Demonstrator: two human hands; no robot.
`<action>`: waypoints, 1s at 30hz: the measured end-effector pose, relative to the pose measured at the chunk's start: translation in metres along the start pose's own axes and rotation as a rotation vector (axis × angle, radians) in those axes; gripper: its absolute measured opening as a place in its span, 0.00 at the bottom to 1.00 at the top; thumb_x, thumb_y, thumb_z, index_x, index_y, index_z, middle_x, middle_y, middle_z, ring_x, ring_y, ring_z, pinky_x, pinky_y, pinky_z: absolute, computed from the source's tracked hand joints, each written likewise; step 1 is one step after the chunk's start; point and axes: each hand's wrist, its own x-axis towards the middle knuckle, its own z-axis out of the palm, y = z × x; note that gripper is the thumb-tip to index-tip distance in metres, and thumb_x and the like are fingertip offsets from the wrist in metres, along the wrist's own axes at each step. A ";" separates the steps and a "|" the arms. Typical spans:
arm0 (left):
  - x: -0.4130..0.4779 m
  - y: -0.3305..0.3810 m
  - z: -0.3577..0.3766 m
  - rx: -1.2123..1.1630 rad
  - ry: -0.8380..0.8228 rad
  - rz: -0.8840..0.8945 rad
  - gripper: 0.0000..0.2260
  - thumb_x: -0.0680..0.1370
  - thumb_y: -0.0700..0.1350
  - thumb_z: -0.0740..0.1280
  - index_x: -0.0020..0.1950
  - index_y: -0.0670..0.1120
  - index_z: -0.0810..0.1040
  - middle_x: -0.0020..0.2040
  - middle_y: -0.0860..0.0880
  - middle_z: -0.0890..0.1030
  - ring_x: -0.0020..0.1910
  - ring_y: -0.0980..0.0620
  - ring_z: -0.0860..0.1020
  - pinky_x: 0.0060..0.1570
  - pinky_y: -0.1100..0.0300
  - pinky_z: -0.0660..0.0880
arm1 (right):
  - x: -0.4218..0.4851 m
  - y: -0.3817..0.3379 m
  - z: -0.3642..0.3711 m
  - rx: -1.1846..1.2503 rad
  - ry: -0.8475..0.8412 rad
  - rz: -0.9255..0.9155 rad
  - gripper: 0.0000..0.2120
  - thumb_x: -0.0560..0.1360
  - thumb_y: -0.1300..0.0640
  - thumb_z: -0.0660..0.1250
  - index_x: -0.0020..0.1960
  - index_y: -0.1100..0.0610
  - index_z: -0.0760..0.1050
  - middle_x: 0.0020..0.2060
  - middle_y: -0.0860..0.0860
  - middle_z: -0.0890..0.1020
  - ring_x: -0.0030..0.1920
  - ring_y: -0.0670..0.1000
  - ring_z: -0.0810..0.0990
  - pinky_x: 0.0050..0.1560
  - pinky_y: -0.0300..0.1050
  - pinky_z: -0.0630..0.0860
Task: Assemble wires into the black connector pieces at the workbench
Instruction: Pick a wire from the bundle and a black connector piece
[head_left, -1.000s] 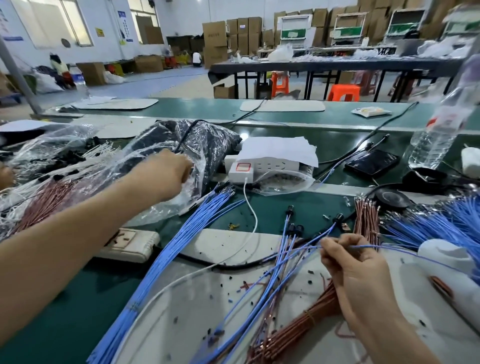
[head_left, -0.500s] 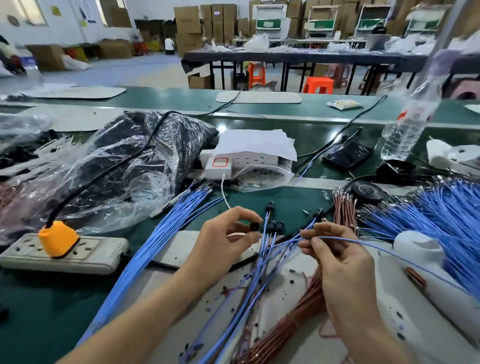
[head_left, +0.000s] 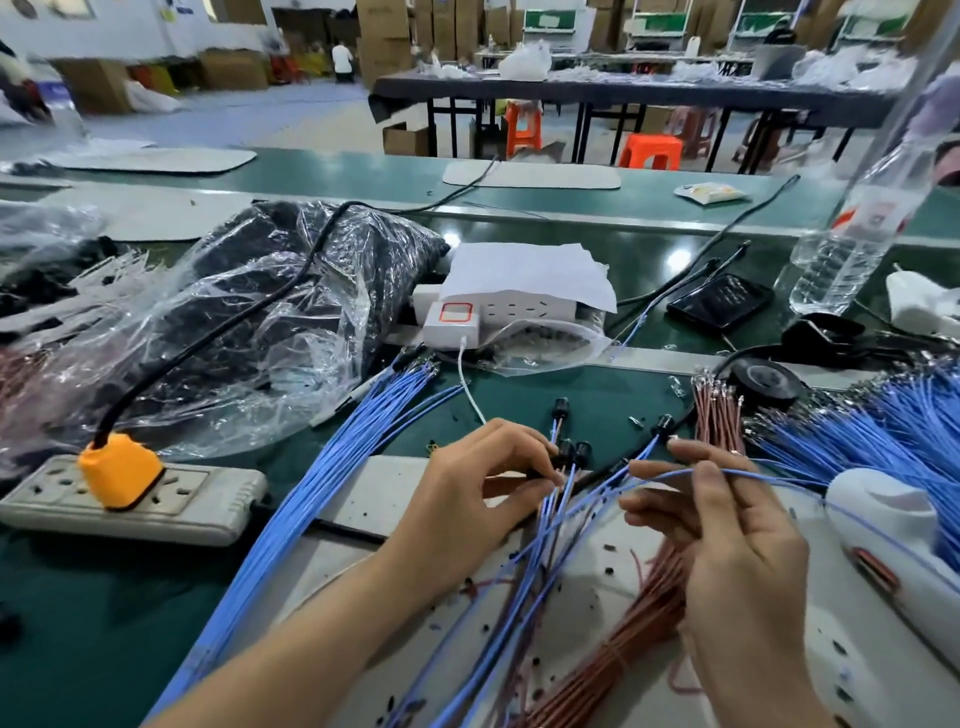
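Connector (head_left: 565, 453) pinched in left hand (head_left: 467, 499), blue wire (head_left: 779, 478) in right hand (head_left: 737, 561) (hands close together).

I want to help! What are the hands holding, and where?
The left hand pinches a small black connector between its fingertips. The right hand pinches one blue wire near its free end.
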 end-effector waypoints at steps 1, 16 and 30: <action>0.000 0.000 0.000 0.015 -0.019 -0.019 0.12 0.74 0.33 0.69 0.46 0.51 0.75 0.50 0.48 0.79 0.48 0.50 0.82 0.50 0.60 0.78 | 0.000 -0.001 -0.001 -0.001 0.013 -0.016 0.11 0.82 0.62 0.55 0.51 0.56 0.77 0.38 0.54 0.85 0.33 0.52 0.83 0.36 0.38 0.80; 0.001 0.005 0.000 0.183 -0.012 0.011 0.09 0.76 0.32 0.67 0.53 0.42 0.80 0.51 0.50 0.74 0.47 0.57 0.79 0.50 0.62 0.77 | -0.016 -0.005 0.007 -0.011 -0.173 -0.349 0.14 0.81 0.45 0.55 0.51 0.50 0.77 0.44 0.53 0.83 0.44 0.56 0.83 0.47 0.42 0.79; 0.001 0.007 0.002 0.154 -0.024 0.037 0.08 0.74 0.32 0.70 0.50 0.41 0.79 0.47 0.47 0.78 0.46 0.56 0.79 0.54 0.66 0.75 | -0.020 -0.005 0.004 -0.005 -0.283 -0.514 0.12 0.82 0.48 0.55 0.52 0.45 0.77 0.47 0.51 0.81 0.47 0.62 0.79 0.49 0.57 0.74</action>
